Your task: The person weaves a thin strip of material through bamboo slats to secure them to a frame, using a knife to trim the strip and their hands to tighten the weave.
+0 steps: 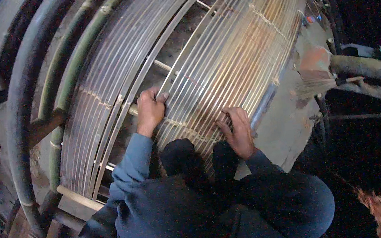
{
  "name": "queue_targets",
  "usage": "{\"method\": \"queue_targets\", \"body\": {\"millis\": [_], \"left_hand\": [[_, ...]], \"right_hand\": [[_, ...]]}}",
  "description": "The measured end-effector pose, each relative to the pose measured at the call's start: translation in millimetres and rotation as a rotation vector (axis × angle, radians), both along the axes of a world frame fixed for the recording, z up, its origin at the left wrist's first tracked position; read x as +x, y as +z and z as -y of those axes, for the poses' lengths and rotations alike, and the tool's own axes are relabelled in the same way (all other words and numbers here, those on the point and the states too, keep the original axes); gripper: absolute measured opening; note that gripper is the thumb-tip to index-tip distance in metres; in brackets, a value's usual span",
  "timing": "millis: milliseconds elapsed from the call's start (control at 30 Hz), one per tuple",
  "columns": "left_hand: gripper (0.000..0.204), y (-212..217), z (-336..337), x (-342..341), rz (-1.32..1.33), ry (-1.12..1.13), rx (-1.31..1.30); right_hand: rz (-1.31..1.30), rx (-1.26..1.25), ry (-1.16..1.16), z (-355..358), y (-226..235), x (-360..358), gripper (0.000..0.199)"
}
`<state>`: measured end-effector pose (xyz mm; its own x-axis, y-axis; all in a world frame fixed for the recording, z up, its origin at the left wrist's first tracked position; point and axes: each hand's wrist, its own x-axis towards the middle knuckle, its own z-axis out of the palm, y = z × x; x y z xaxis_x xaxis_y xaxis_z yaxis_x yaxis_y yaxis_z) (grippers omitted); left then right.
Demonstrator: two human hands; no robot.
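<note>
Overhead, looking down: a person is crouching over a mat of long bamboo slats.
Left hand (150,109): curling, fingers bent together over the left edge of the near slat panel (235,59), gripping that edge; thumb side is hidden.
Right hand (237,132): lying flat on the same panel's lower end, fingers slightly spread and pressing down on the slats.
Near slat panel: running from the person's knees up and away to the right, bound across by thin cord lines; both hands are resting on its near end.
Second slat panel (113,86): lying just left of the first, with a narrow gap between them.
Cross sticks (163,66): showing through that gap.
Green bamboo poles (74,52): curving along the left side.
Sleeves: blue, entering from below.
Floor (288,120): grey, showing to the right of the panel.
</note>
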<state>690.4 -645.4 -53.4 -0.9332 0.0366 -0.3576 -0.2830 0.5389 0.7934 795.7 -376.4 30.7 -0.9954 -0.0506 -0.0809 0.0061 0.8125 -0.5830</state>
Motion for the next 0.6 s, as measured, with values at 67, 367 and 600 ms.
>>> {"method": "queue_targets", "body": {"millis": [67,367,600], "left_hand": [[0.025,5,4,-5,0.006,-0.03,-0.007],[0.026,34,-10,17,-0.308,0.122,-0.043],[0.026,52,-22,44,-0.5,0.095,-0.082]], "right_hand": [[-0.042,-0.058,-0.013,13,-13,-24,0.032],[-0.125,0.289,0.135,54,-50,-114,0.021],[-0.146,0.412,0.239,65,-59,-117,0.013]]}}
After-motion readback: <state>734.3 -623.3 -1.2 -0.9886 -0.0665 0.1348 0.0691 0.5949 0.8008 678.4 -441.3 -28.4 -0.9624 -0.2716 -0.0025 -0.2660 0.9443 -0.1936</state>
